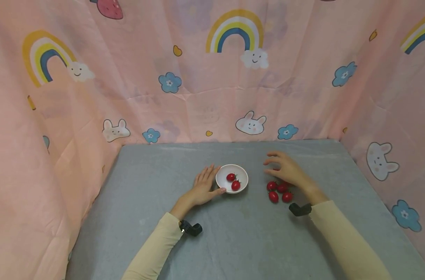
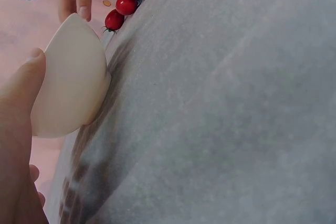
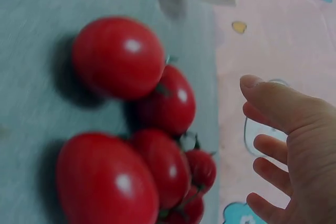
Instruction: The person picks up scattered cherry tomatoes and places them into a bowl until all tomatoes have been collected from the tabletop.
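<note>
A small white bowl (image 1: 221,185) holds two red cherry tomatoes (image 1: 235,185) with green stem tips. My left hand (image 1: 202,187) lies against the bowl's left side, its fingers extended and its thumb touching the rim. In the left wrist view the bowl (image 2: 73,77) shows its outer wall, with the thumb (image 2: 32,72) along the edge. Several more cherry tomatoes (image 1: 273,197) lie clustered to the right of the bowl. Over the far side of that cluster hovers my right hand (image 1: 287,169), fingers spread and slightly bent. Nothing sits between its fingers in the right wrist view.
A grey cloth (image 1: 156,171) covers the table. Pink curtains (image 1: 198,109) with rainbows and rabbits enclose it at the back and both sides. Each wrist wears a black camera mount, one on the left (image 1: 191,228) and one on the right (image 1: 300,210).
</note>
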{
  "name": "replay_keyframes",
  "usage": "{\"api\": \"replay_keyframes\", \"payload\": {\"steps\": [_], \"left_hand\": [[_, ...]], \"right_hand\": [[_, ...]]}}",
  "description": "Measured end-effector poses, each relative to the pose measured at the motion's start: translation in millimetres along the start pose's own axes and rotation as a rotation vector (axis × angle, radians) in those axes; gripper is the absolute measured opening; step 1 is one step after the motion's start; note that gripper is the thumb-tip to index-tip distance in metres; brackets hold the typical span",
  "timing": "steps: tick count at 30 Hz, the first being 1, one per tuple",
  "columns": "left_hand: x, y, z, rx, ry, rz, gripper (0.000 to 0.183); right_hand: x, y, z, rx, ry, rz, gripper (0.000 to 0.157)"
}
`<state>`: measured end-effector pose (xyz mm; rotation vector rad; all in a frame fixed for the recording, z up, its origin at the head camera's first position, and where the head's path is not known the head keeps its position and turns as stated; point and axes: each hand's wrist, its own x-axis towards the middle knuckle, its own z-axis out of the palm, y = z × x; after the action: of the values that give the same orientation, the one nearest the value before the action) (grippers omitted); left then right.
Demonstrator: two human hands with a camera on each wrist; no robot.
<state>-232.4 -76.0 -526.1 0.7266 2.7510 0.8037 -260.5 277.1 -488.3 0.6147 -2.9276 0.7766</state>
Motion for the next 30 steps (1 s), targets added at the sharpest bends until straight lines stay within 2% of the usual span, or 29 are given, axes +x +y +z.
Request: {"api": "replay_keyframes", "payload": {"steps": [15,22,30], "left_hand": [[0.0,0.7,-0.4,-0.011,0.015,0.018,0.086],[-2.0,-0.2,-0.1,-0.031,0.025,0.036,0.087],[-1.0,1.2,-0.2,-0.027,0.014,0.019,0.085]], "right_hand": [[-18.8,19.8,-4.9,-0.015,-0.016,0.071,0.035],[-22.4,26.5,-4.5,0.013,-0.032,0.104,0.038],[-24.3,31.1,-4.3,0.009,-0.040,0.110,0.037]]}}
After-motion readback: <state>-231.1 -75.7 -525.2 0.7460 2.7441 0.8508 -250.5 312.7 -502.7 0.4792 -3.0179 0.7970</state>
